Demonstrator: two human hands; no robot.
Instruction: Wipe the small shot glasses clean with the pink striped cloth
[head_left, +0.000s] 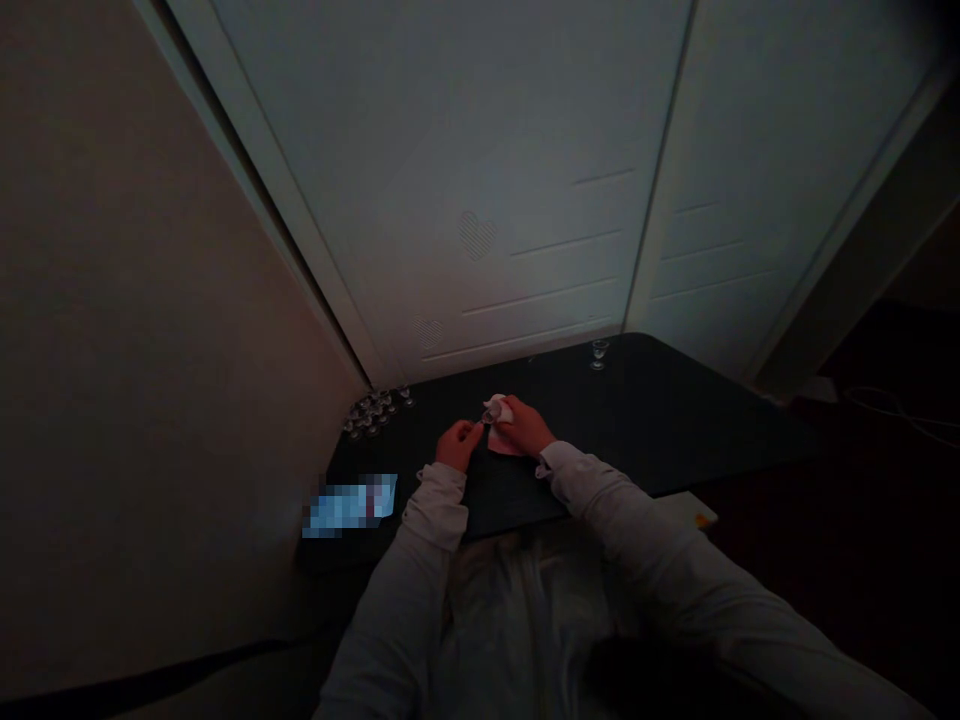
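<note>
Over the dark table (555,395), my left hand (456,446) is closed, its fingers pinching the lower end of a small stemmed glass (488,415). My right hand (528,428) grips a pale pink cloth (502,441) and presses it against the glass's bowl. Cloth and fingers hide part of the glass. A similar stemmed glass (598,354) stands upright near the table's back edge, to the right of my hands. At the back left corner several more small stemmed glasses (369,412) are crowded together.
A bright, pixelated bluish rectangle (349,507) lies at the table's left front. White panelled doors (555,230) with heart patterns rise behind the table, and a wall (187,350) borders its left side. A pale object (679,510) shows beyond the front edge. Lighting is dim.
</note>
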